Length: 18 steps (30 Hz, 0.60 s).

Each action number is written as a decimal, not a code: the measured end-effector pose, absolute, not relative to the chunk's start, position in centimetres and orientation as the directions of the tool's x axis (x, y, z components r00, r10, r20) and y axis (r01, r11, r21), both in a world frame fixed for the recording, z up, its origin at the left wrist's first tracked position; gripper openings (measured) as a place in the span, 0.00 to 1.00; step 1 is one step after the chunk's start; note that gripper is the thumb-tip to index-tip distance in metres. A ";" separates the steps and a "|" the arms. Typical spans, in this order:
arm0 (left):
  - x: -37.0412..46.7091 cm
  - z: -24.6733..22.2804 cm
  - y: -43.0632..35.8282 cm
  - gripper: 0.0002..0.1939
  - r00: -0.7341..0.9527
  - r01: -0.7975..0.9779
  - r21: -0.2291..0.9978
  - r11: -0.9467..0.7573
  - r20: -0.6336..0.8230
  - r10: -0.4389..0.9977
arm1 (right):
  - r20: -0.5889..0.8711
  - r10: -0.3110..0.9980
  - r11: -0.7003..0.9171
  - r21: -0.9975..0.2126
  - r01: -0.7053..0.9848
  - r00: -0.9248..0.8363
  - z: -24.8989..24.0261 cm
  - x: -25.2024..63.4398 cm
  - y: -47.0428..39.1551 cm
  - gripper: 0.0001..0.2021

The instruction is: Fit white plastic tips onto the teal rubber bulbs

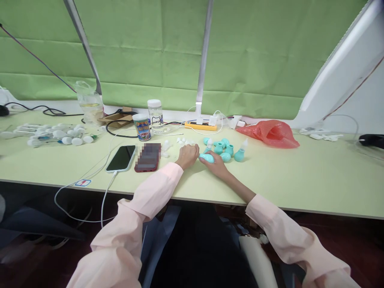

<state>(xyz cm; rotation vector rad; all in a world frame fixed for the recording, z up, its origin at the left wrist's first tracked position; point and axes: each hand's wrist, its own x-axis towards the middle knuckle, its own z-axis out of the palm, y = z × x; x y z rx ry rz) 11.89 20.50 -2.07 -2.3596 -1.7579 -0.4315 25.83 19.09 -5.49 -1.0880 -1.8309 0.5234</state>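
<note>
A glossy turquoise rubber squeeze bulb (207,158) lies sideways in my right hand (216,163), whose thumb and fingers are wrapped round it. My left hand (188,156) is closed at the narrow left end of that bulb; its curled fingers hide whatever they grip. Just beyond my right hand sit several more turquoise bulbs (229,149), some with open necks. One upright bulb (239,155) to the right carries a clear pointed nozzle (245,144). Small white plastic pieces (183,141) are scattered behind my left hand.
Left of my hands lie a phone in a red case (148,157) and a charging phone (121,158). Behind stand a printed cup (142,127), a lidded jar (155,114) and a yellow power strip (200,126). A red plastic bag (270,133) lies right; white-ended items (67,134) are heaped far left.
</note>
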 end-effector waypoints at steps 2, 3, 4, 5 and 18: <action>12.0 -2.0 20.3 0.22 0.244 0.959 0.052 -0.277 0.341 0.908 | 0.448 0.875 0.482 -0.773 0.412 -0.183 -5.3 25.7 19.0 0.17; 12.0 -2.0 20.3 0.23 0.235 0.962 0.052 -0.269 0.348 0.907 | 0.408 0.894 0.449 -0.808 0.382 -0.186 -5.2 25.6 19.0 0.17; 12.0 -2.1 20.3 0.24 0.234 0.963 0.046 -0.267 0.354 0.906 | 0.354 0.915 0.402 -0.847 0.348 -0.195 -5.1 25.6 18.9 0.17; 12.0 -2.1 20.3 0.24 0.240 0.962 0.037 -0.270 0.357 0.903 | 0.289 0.935 0.343 -0.887 0.311 -0.207 -4.9 25.6 18.8 0.18; 12.3 -1.6 19.6 0.23 0.314 0.942 0.004 -0.335 0.336 0.888 | -0.211 0.848 -0.246 -0.969 -0.009 -0.486 -4.2 26.5 19.1 0.22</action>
